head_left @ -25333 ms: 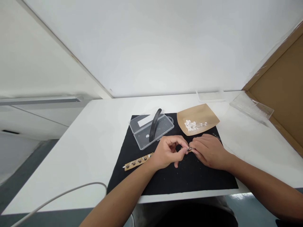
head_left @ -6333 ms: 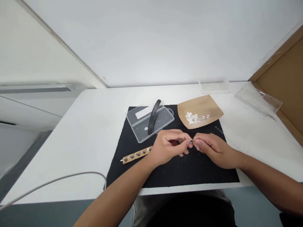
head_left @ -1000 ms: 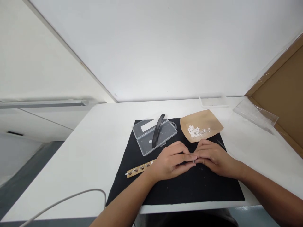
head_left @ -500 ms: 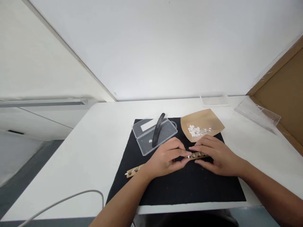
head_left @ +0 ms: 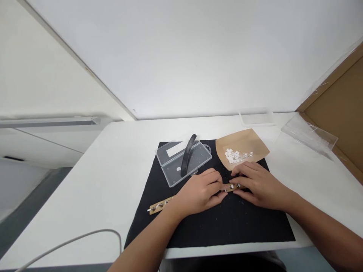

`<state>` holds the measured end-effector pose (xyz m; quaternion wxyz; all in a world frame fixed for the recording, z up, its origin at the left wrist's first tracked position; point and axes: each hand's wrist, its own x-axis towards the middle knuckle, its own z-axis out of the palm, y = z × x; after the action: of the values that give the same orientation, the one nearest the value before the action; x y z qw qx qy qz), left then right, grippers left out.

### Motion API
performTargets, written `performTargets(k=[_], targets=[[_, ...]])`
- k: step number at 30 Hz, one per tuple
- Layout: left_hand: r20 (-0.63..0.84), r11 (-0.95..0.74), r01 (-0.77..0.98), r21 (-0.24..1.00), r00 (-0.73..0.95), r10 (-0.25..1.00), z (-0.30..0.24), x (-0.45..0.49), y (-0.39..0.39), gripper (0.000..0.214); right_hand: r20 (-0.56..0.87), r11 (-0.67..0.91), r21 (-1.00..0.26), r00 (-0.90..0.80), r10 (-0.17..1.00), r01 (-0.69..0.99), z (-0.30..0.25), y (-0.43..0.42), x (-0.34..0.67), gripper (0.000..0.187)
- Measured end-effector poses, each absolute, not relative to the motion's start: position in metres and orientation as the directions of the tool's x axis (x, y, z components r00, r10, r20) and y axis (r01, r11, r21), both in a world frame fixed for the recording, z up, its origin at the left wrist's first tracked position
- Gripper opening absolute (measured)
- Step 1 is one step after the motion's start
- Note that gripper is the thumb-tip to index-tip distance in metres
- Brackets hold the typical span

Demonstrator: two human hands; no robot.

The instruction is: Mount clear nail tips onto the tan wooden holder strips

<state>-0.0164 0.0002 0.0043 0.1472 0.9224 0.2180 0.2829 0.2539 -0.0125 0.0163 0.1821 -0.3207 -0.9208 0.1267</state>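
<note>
A narrow tan strip with round metal studs and small white pieces on them point(head_left: 235, 187) lies on the black mat point(head_left: 227, 230), running between my two hands. My left hand point(head_left: 202, 189) is closed, thumb and forefinger pinching at the strip's studs near the middle; its left part is hidden under this hand. Thumb and fingers of my right hand point(head_left: 259, 185) grip the strip's right part from both sides. A similar studded strip point(head_left: 160, 206) shows beside my left forearm, partly covered by it.
An open clear plastic case point(head_left: 172, 177) holds a curved black nail file point(head_left: 185, 158) laid across it. Behind my right hand, a brown paper tray point(head_left: 252, 141) bears loose white bits point(head_left: 232, 155). Clear plastic boxes point(head_left: 256, 119) stand at the back right. A pale cable point(head_left: 70, 241) crosses the front left.
My left fingertips have shifted slightly and now curl closer over the strip. My right forefinger has moved a little nearer the studs. The whole view has shifted slightly.
</note>
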Motion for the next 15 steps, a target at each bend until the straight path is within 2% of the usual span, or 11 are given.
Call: performTargets(k=[10, 15], targets=[[0.410, -0.847, 0.405, 0.345, 0.746, 0.524, 0.0044, -0.0137, -0.0017, 0.013, 0.253, 0.776, -0.335, -0.742, 0.620, 0.534, 0.0163, -0.0116, 0.2526, 0.014], [0.347, -0.824, 0.424, 0.375, 0.761, 0.549, 0.0024, -0.0142, -0.0019, 0.013, 0.236, 0.777, -0.332, -0.750, 0.618, 0.535, 0.0166, -0.0115, 0.2517, 0.014]])
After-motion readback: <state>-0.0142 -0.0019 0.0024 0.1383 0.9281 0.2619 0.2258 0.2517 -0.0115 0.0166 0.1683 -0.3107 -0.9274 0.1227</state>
